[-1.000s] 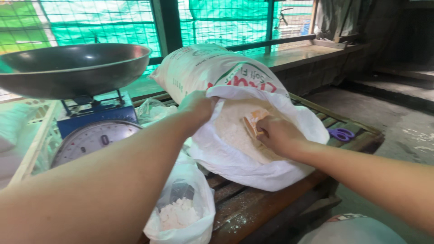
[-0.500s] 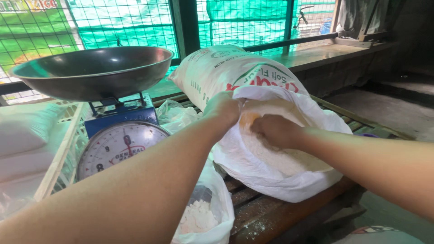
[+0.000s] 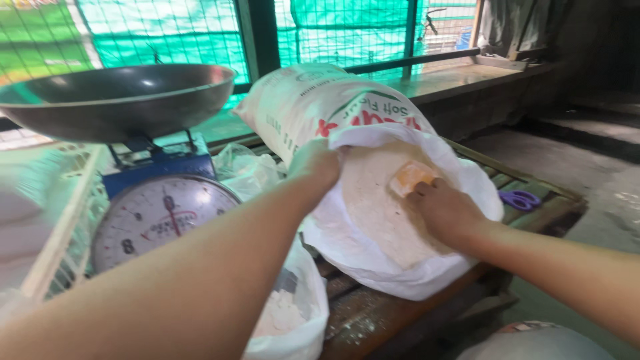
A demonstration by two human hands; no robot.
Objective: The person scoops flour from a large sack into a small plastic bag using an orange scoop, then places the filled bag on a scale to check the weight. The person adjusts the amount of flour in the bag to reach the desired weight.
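Observation:
A large white flour sack [image 3: 313, 107] lies on its side on a wooden slatted bench [image 3: 373, 310], its mouth open and full of white flour [image 3: 377, 200]. My left hand [image 3: 313, 163] grips the upper left edge of the sack's mouth and holds it open. My right hand [image 3: 443, 210] is inside the mouth, closed on an orange scoop [image 3: 412, 177] that rests on the flour. Below my left arm stands a small clear plastic bag [image 3: 290, 320] with some flour in it.
A blue dial scale [image 3: 157, 207] with a dark metal pan [image 3: 117, 100] stands at the left. Purple scissors [image 3: 520, 199] lie on the bench at the right. Green mesh and wire fencing [image 3: 180, 33] run behind. A white crate [image 3: 57, 220] sits at the far left.
My right hand has drawn back toward the sack's lower lip and the orange scoop shows on top of the flour again. My left hand keeps its hold on the sack's edge.

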